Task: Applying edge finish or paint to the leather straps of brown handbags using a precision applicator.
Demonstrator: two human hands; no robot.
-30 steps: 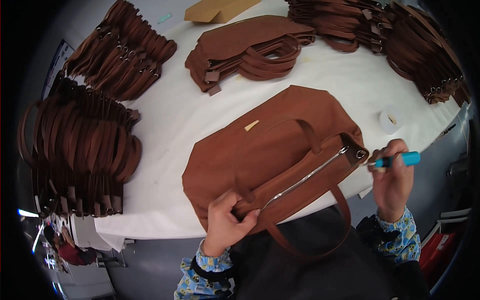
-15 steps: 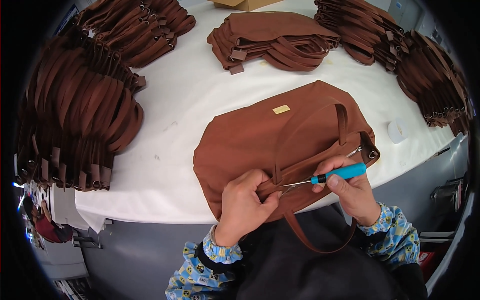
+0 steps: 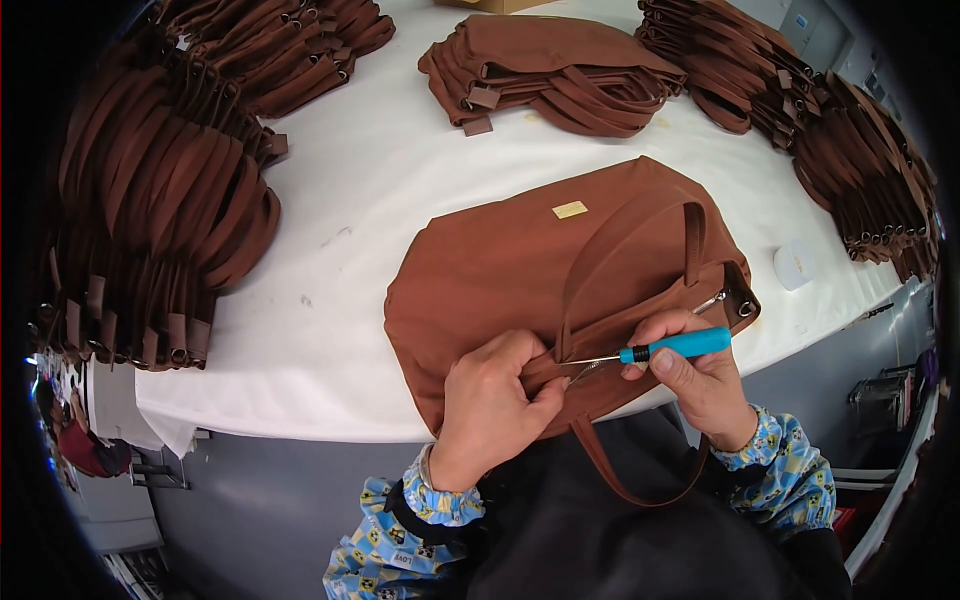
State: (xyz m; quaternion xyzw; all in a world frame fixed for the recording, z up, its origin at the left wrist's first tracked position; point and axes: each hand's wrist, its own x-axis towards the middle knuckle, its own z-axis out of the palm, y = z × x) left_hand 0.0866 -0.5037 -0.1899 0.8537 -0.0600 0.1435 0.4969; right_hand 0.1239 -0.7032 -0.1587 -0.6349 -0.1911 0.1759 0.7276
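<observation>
At the near edge of the white table (image 3: 380,190), a person is working a blue-handled pick (image 3: 672,346) into a brown tote bag (image 3: 545,270).

Left hand (image 3: 492,398) is pinching the bag's seam, pressing it flat so the metal tip can get in, perhaps at a stitch. Right hand (image 3: 700,372) is curling closed round the handle, wrist bent inward. Stacks of brown bags (image 3: 160,200) are ringing the worktop.

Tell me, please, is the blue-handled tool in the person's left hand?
No, the right hand grips the blue-handled tool; the left hand pinches the brown bag.
</observation>
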